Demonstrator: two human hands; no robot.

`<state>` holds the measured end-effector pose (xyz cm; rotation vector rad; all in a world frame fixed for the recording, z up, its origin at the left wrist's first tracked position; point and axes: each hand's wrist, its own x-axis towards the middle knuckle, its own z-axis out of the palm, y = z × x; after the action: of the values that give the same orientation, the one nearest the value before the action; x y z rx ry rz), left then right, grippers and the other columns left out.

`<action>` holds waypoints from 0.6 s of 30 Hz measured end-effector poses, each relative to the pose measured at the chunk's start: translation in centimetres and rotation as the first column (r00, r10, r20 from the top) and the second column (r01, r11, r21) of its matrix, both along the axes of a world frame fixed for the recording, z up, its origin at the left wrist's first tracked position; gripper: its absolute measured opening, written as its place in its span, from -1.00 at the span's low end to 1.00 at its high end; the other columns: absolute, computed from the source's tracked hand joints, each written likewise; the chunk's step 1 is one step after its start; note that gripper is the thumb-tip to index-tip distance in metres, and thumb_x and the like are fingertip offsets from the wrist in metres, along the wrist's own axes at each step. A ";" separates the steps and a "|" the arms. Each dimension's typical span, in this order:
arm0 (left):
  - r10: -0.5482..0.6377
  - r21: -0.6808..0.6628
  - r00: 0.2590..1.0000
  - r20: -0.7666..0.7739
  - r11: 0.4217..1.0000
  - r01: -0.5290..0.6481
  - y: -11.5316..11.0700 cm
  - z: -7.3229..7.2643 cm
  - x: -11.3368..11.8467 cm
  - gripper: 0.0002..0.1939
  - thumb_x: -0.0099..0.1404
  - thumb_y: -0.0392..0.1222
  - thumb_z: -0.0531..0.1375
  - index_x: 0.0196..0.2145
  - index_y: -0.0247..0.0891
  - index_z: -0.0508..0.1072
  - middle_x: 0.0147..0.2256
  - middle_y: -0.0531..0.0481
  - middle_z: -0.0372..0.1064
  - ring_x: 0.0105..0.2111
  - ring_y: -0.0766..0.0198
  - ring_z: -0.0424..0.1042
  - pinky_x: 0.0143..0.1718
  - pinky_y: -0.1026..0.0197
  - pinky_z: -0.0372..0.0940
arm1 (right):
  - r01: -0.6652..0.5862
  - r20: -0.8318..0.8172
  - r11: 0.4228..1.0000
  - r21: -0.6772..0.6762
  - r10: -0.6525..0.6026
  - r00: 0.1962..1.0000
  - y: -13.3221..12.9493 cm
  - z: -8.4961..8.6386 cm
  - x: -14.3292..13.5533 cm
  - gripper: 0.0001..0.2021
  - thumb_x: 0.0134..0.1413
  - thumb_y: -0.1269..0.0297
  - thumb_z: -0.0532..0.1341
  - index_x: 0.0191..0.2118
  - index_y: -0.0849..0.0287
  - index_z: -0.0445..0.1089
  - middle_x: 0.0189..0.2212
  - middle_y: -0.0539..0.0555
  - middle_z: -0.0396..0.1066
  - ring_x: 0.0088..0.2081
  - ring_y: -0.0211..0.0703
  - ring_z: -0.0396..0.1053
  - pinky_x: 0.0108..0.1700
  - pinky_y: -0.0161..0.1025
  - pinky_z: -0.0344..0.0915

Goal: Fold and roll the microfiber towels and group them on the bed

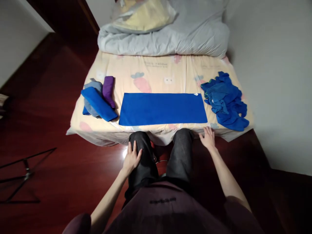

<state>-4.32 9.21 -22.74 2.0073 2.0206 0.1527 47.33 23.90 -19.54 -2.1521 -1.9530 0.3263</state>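
A blue towel (163,109) lies flat across the front of the bed, a small white tag at its far right corner. My left hand (131,158) rests on my left knee with its fingers spread, holding nothing. Beside the bed's front edge, to the right of my right knee, is my right hand (208,137), open and without anything in it, a little below the towel's near right corner. Rolled towels lie to the left: a blue roll (99,103) on top of grey ones, and a purple roll (108,91) beside them. A crumpled heap of blue cloths (225,102) is on the right.
The bed (161,70) has a pale sheet with carrot prints. At its back lie a bunched grey quilt (163,42) and a yellow pillow (148,16). Thin black stand legs (26,175) are on the dark red floor at left. A wall (273,81) borders the right side.
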 end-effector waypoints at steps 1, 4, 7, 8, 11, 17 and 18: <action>0.022 -0.002 1.000 -0.008 1.000 -0.022 -1.2 0.2 0.8 -0.30 0.54 0.04 0.02 0.50 -0.35 0.18 0.51 -0.40 -0.01 0.52 -0.25 -0.02 0.42 -0.27 0.18 | -0.007 -0.073 1.000 0.025 0.009 0.997 -1.1 0.0 -1.5 -0.36 0.32 0.14 0.12 0.41 0.37 0.30 0.46 0.39 0.19 0.53 0.28 0.04 0.51 0.31 0.01; 0.135 0.015 0.990 -0.037 0.991 -0.134 -3.0 1.2 3.1 -0.16 0.53 0.13 0.04 0.54 -0.47 0.02 0.51 -0.60 -0.16 0.50 -0.42 -0.02 0.35 -0.37 0.22 | -0.008 -0.313 0.995 0.103 0.040 0.949 -3.1 -0.1 -7.6 -0.38 0.33 0.12 0.13 0.39 0.32 0.33 0.37 0.37 0.33 0.41 0.19 0.27 0.47 0.17 0.19; 0.178 -0.008 0.982 -0.069 0.984 -0.179 -2.7 2.0 4.5 -0.15 0.53 0.11 0.08 0.55 -0.46 -0.01 0.50 -0.68 -0.23 0.48 -0.53 -0.01 0.30 -0.42 0.25 | -0.055 -0.457 0.985 0.161 0.124 0.881 -3.6 -0.6 -14.2 -0.43 0.30 0.14 0.18 0.34 0.26 0.40 0.31 0.33 0.42 0.35 0.18 0.34 0.47 0.20 0.19; 0.186 -0.016 0.980 -0.077 0.982 -0.187 -2.5 2.2 4.8 -0.15 0.53 0.10 0.09 0.55 -0.45 -0.01 0.50 -0.69 -0.23 0.48 -0.53 -0.01 0.30 -0.42 0.24 | -0.072 -0.498 0.982 0.175 0.151 0.854 -3.6 -0.8 -16.3 -0.45 0.28 0.16 0.20 0.32 0.23 0.42 0.30 0.31 0.43 0.36 0.18 0.33 0.48 0.21 0.17; 0.191 -0.016 0.978 -0.081 0.981 -0.193 -2.1 2.4 5.1 -0.17 0.53 0.07 0.11 0.55 -0.43 0.01 0.50 -0.67 -0.21 0.48 -0.51 0.00 0.32 -0.41 0.22 | -0.098 -0.675 0.985 0.146 0.171 0.717 -3.1 -1.7 -20.9 -0.43 0.24 0.19 0.24 0.33 0.18 0.42 0.31 0.29 0.43 0.34 0.15 0.36 0.41 0.16 0.29; 0.230 0.003 0.971 -0.064 0.973 -0.231 -2.1 2.4 5.1 -0.17 0.51 0.08 0.10 0.55 -0.40 0.02 0.51 -0.63 -0.20 0.48 -0.48 0.00 0.34 -0.38 0.20 | -0.133 -0.904 0.990 -0.042 0.019 0.426 -2.0 -3.4 -24.2 -0.23 0.10 0.10 0.36 0.43 0.07 0.28 0.34 0.26 0.40 0.23 0.14 0.49 0.18 0.04 0.51; 0.241 0.004 0.969 -0.059 0.971 -0.241 -2.1 2.4 5.1 -0.17 0.51 0.08 0.10 0.55 -0.40 0.02 0.51 -0.63 -0.20 0.48 -0.48 0.00 0.34 -0.39 0.20 | -0.147 -0.920 0.988 -0.040 0.021 0.392 -1.9 -3.6 -24.3 -0.22 0.09 0.08 0.38 0.43 0.03 0.28 0.33 0.24 0.41 0.23 0.11 0.50 0.19 0.03 0.50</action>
<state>0.76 7.12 -20.29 1.7776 2.2961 0.1414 23.03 22.03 -23.10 -1.3129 -1.3199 1.3550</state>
